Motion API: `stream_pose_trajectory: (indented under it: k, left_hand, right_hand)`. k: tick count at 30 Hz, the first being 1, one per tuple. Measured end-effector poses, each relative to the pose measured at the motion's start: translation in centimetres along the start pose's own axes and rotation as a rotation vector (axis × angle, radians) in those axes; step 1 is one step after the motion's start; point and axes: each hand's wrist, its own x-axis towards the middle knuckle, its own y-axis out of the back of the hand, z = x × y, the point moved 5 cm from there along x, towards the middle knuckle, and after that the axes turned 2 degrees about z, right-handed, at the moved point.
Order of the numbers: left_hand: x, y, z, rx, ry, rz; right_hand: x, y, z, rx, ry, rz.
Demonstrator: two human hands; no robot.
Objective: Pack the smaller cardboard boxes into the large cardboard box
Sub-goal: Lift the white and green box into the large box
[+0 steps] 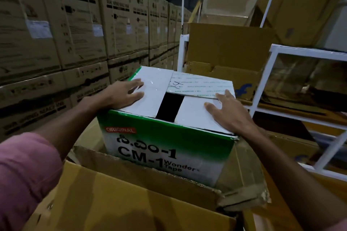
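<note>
A green and white box printed "CM-1 Wonder Tape" stands partly inside the large brown cardboard box, its lower part hidden behind the torn near flap. Its white top flaps lie nearly flat with a dark gap between them. My left hand rests flat on the left top flap, fingers spread. My right hand lies flat on the right top flap near the far right corner. Neither hand grips anything.
Stacks of tall LG washing machine cartons wall off the left side. A white metal trolley with open brown boxes stands behind. At the right a white frame rack holds more flat cardboard.
</note>
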Motion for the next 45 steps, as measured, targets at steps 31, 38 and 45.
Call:
stream_pose_trajectory:
  k: [31, 38, 45]
  left_hand:
    - [2.1, -4.3, -3.5, 0.018, 0.007, -0.106]
    - [2.1, -4.4, -3.6, -0.011, 0.004, -0.114]
    - [2.4, -6.0, -4.6, 0.023, 0.006, -0.113]
  right_hand:
    - [0.2, -6.8, 1.0, 0.070, -0.109, 0.045]
    - [0.2, -6.1, 1.3, 0.062, -0.121, 0.056]
    - [1.0, -7.1, 0.4, -0.003, -0.102, 0.017]
